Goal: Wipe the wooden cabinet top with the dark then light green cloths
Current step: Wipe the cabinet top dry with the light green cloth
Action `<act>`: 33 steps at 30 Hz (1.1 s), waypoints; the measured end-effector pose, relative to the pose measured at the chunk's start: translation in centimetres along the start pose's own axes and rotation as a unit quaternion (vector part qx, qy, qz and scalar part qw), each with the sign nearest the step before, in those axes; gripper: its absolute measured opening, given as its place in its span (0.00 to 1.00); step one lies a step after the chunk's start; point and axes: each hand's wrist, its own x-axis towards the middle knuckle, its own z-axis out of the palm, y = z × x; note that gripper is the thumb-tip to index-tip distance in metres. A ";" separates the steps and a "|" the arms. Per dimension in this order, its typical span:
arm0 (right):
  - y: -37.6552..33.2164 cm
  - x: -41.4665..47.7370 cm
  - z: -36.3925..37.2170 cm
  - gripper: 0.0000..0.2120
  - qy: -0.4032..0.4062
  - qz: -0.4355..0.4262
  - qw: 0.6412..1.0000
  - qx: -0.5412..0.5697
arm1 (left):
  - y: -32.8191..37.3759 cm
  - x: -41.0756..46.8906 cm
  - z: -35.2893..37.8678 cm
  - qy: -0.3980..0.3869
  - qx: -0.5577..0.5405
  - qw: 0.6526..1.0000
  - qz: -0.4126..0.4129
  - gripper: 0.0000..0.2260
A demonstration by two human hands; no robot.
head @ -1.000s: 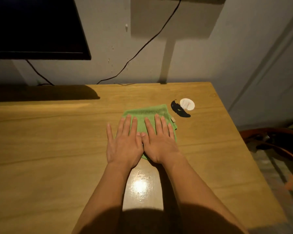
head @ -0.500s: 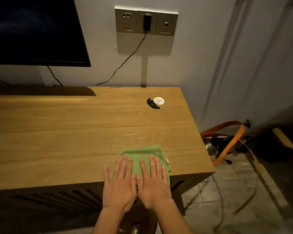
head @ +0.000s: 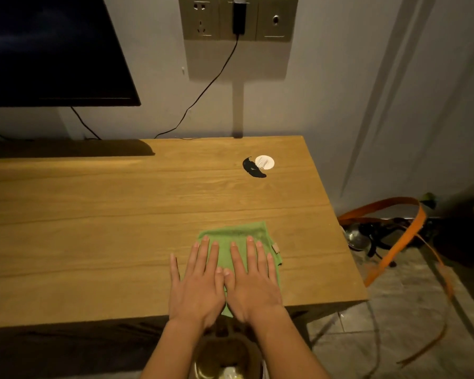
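Light green cloth (head: pixel 238 233): flat on counter (head: pixel 93 228), near its front right edge. Left hand (head: pixel 196 285), right hand (head: pixel 253 285): fingers spread, pressing it. Step: apparently second-cloth wipe. Next: even pressure, sliding across.

A person's left hand (head: pixel 195 291) and right hand (head: pixel 253 291) press flat, thumbs touching, on a light green cloth (head: pixel 238 233) near the front edge of the wooden cabinet top (head: pixel 93 214). At the cloth's twelve o'clock lie a white disc (head: pixel 264 162) and a black scrap (head: pixel 252 169), possibly a leaf; at ten o'clock, a dark screen (head: pixel 52 50).
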 end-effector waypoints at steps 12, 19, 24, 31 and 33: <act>2.3 21.5 -7.3 0.27 0.043 -0.003 0.999 0.010 | -0.1 23.0 -0.9 0.046 -0.006 0.999 -0.005 0.26; 3.5 32.8 -11.1 0.27 0.032 -0.002 0.999 -0.007 | -0.1 34.6 -1.5 0.064 -0.009 0.998 -0.003 0.27; 4.3 37.1 -12.3 0.28 0.056 -0.010 0.998 -0.007 | 0.3 38.8 -1.6 0.074 -0.015 0.997 -0.014 0.27; 4.2 36.8 -12.6 0.27 0.047 -0.008 0.999 0.001 | 0.4 38.4 -2.1 0.067 -0.007 0.998 -0.008 0.26; 4.1 36.0 -12.4 0.27 0.050 -0.006 0.999 0.001 | 0.4 37.9 -2.1 0.062 -0.002 0.998 -0.004 0.26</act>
